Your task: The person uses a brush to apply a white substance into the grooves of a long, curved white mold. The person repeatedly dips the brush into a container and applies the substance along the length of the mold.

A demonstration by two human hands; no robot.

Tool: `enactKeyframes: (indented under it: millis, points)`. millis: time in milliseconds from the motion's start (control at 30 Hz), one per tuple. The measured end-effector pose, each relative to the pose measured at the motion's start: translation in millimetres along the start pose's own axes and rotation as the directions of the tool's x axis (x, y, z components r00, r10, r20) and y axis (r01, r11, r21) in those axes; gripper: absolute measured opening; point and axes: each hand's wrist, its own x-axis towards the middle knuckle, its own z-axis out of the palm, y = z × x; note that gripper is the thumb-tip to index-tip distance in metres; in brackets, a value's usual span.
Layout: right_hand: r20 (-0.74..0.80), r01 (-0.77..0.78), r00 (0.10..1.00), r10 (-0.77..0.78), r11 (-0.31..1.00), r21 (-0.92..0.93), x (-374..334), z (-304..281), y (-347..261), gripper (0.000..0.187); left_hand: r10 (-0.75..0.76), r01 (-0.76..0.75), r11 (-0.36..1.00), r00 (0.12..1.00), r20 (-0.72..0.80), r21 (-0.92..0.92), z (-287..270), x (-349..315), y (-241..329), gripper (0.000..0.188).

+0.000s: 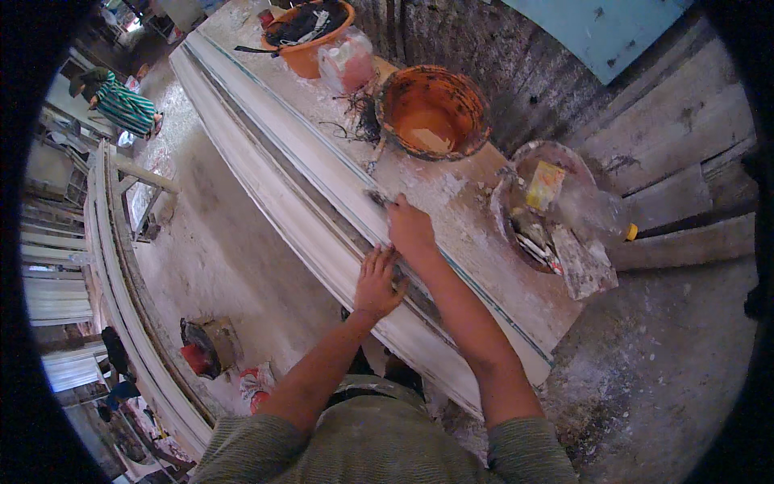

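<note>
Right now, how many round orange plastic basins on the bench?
2: an open round orange plastic basin mid-bench by the wall, and another at the far end, filled with dark items. Others may be hidden.

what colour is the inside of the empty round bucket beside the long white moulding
Orange, smeared with pale plaster residue; the bucket shows best in the head view.

Head-worn fisheye, looking steeply down.
Close above both forearms and a long white moulding (322,210); edges bent, corners black.
</note>
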Motion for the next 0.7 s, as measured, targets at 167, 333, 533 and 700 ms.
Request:
enactKeyframes:
  millis: [167,333,533,700]
  points:
    - [-0.062,-0.219,0.959,0.277,0.861,0.458,-93,-22,60,0.033,0.046,-0.049,0.992,0.998,-0.036,-0.116,-10,0,-1,0.076]
    - [-0.031,-0.446,0.846,0.532,0.739,0.505,-101,-11,39,0.030,0.122,-0.124,0.845,0.992,-0.038,-0.520,-51,17,-70,0.070]
    - [-0.184,-0.341,0.895,0.406,0.890,0.304,117,47,-91,0.034,-0.182,0.069,0.955,0.906,-0.383,-0.290,-129,126,-288,0.073]
    - [-0.144,-0.342,0.902,0.406,0.878,0.336,239,74,-141,0.040,-0.067,0.095,0.995,0.888,-0.454,0.038,-200,234,-418,0.070]
